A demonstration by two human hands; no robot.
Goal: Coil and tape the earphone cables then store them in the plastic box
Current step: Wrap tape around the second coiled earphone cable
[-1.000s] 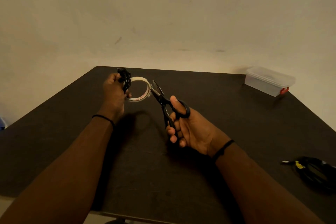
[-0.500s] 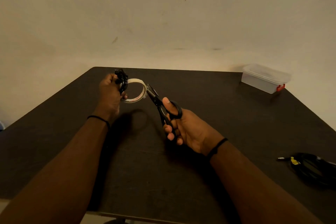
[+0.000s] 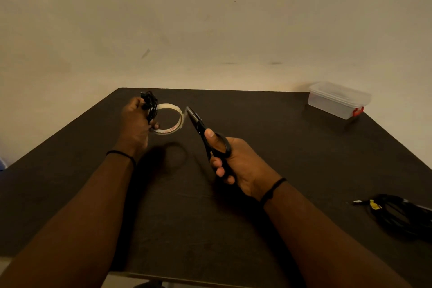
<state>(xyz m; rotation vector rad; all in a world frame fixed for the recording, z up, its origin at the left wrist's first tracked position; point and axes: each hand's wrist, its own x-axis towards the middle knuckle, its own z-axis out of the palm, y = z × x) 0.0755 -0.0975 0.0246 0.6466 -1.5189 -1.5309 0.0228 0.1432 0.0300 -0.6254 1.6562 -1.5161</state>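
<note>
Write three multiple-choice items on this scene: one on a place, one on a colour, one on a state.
1. Where does the clear plastic box stand?
A. far right corner of the dark table
B. near left corner
C. under the left hand

2. What colour is the box's latch?
A. blue
B. red
C. green

3. What is the right hand doing?
A. resting flat on the table
B. lifting the box
C. gripping the black-handled scissors

Answers: 1 A, the box sits at the table's far right edge near the wall. 2 B, a red clip shows on its end. 3 C, the thumb passes through a handle loop, blade tips near the roll of clear tape that the left hand holds with the coiled black earphone cable.
</note>
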